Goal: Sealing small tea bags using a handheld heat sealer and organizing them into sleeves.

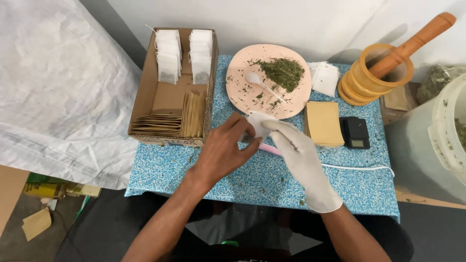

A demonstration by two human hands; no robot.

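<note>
Blue speckled table point(194, 170) crowded toward its far edge, bare strip nearest the person, bare left hand point(223, 148) and gloved right hand point(301, 155) both pinching a small white tea bag point(258, 123), thin and crumpled.

White tea bag point(257, 123) between both hands.

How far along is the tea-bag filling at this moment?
Done: two rows of filled white tea bags stand in the cardboard box, beside brown envelopes. In hand: the left hand and gloved right hand together hold one white bag. Left: loose dried herb and a spoon lie on the pink plate, with empty bags and an envelope stack.
</note>
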